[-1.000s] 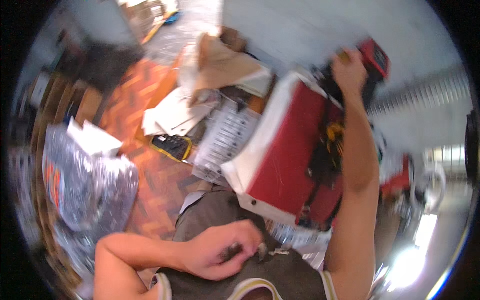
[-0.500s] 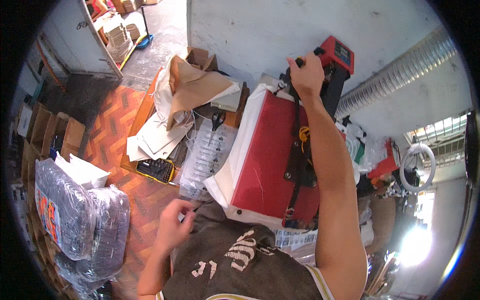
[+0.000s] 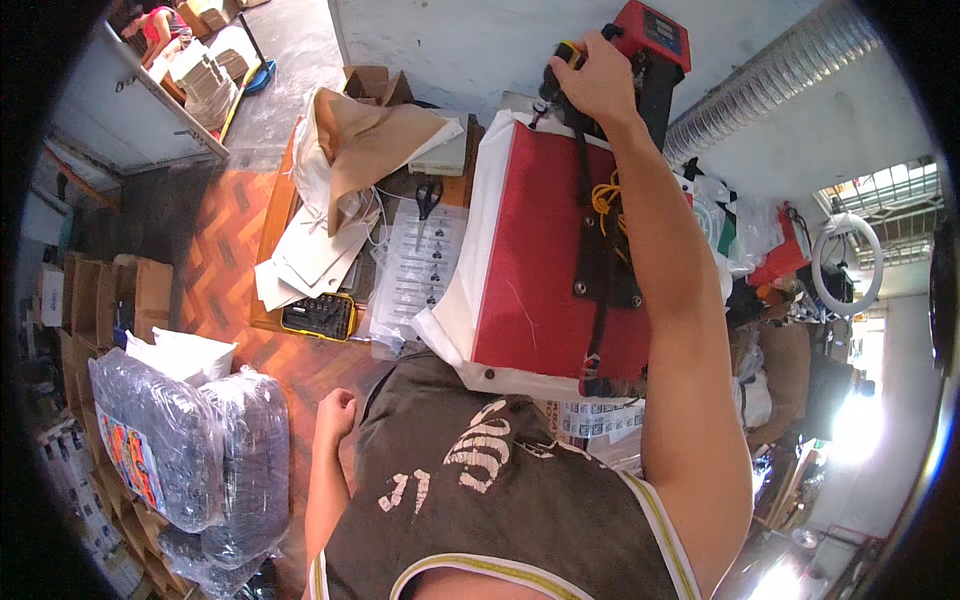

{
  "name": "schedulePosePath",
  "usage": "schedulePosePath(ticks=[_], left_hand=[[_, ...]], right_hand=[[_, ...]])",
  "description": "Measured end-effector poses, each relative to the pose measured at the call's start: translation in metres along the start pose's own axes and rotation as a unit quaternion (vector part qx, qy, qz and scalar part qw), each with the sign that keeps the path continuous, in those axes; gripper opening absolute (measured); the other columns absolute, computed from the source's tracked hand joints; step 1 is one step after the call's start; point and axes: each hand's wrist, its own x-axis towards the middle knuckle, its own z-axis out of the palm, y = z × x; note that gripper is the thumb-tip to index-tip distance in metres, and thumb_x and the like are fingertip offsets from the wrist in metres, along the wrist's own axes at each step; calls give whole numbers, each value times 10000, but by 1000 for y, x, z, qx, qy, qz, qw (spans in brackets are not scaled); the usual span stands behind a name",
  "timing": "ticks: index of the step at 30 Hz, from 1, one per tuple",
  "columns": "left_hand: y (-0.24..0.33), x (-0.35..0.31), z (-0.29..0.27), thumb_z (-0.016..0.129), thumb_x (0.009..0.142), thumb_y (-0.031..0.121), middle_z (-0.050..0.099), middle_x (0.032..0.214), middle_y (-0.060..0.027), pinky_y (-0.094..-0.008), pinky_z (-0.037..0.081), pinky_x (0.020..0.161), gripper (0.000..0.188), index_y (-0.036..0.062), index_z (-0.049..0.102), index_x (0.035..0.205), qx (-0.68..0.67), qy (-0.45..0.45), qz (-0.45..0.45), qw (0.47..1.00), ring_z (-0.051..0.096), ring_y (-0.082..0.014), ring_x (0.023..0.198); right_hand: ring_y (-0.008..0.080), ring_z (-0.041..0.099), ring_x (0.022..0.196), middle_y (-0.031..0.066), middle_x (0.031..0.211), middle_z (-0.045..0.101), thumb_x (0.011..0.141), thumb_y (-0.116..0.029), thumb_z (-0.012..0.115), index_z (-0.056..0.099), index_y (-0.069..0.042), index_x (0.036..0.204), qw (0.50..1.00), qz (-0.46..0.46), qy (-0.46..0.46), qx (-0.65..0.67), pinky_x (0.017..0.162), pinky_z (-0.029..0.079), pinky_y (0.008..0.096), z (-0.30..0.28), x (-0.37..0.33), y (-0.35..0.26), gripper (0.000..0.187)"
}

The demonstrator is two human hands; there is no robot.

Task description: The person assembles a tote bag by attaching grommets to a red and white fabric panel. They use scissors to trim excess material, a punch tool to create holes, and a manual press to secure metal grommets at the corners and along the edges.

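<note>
My right hand (image 3: 600,85) reaches up and forward, its fingers wrapped round a small black and yellow object (image 3: 566,58) at the far end of a machine. The object's exact kind cannot be made out. Right beside the hand is the machine's red control box (image 3: 650,38), on a black body. Nearer me lies the machine's flat red pad (image 3: 530,255), with white cloth (image 3: 455,300) along its left and near edges. A black strap and yellow cord (image 3: 606,195) cross the pad. Low at my left side, my left hand (image 3: 337,415) is curled closed, with nothing visible in it.
Left of the pad, a table holds scissors (image 3: 428,200), a clear printed sheet (image 3: 415,270), white cards (image 3: 310,255), brown paper (image 3: 375,150) and a bit set (image 3: 318,316). Plastic-wrapped bundles (image 3: 160,440) stand at left. A silver duct (image 3: 770,85) runs along the wall. A person (image 3: 160,30) sits beyond the doorway.
My left hand has dropped down and left, away from my front, and its fingers have curled closed. My right hand stays on the black and yellow object. The head view has shifted.
</note>
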Motion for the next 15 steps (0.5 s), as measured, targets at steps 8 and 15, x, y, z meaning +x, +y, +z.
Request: schedulePosePath(ticks=[8,15], left_hand=[[-57,21,11,672,882,154,753,966,-161,-360,560,830,232,-14,717,1036,-45,-9,-25,999,724,-256,908],[-75,-9,20,666,911,133,696,821,-44,-297,516,658,160,14,734,994,-146,-44,-219,964,644,-149,722]], right_hand=[[449,614,964,255,990,632,892,-228,625,589,5,947,993,18,115,31,830,494,533,27,2,-8,242],[435,636,932,246,948,650,854,-254,702,617,-3,903,996,88,12,21,828,513,517,8,1,-20,269]])
